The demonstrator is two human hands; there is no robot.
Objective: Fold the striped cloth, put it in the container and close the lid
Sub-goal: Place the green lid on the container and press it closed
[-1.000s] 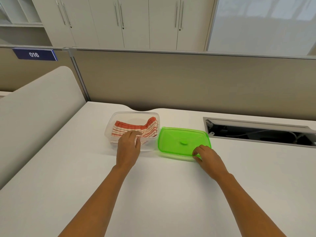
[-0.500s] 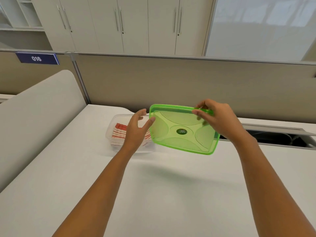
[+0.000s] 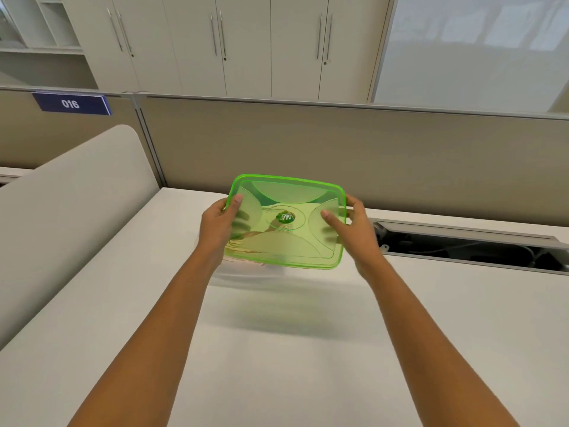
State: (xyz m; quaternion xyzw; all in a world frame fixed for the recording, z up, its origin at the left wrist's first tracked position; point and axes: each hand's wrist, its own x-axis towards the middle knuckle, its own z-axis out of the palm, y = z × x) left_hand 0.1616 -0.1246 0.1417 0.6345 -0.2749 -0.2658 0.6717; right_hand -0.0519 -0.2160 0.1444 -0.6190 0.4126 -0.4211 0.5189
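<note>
Far left: a curved pale side panel (image 3: 70, 192) rising beside the white desk (image 3: 277, 365), and above it a blue tag (image 3: 71, 103) reading 016 on the beige partition (image 3: 308, 143). White cabinets (image 3: 215, 41) with long handles stand behind the partition.

Left hand (image 3: 219, 227) — thumb on the lid's upper face near the left edge, remaining fingers curled under and showing faintly through the plastic; it grips the left side of the green lid (image 3: 284, 221).

The lid is translucent, rounded-rectangular, with a small round emblem at its centre. It is held in the air above the desk, far edge raised, tilted toward the camera, casting a soft greenish shadow on the desk in front.

Beneath and behind the lid, seen only through the green plastic and at its lower left corner, the clear container (image 3: 243, 261) rests on the desk; thin red lines of the striped cloth (image 3: 238, 246) show there, inside it. How neatly it is folded cannot be told.

Right hand (image 3: 354, 229) — thumb laid across the lid's top surface, fingers wrapped around the right edge, clamping that side.

Far right: an open cable trough (image 3: 462, 245) recessed in the desk, dark inside.
</note>
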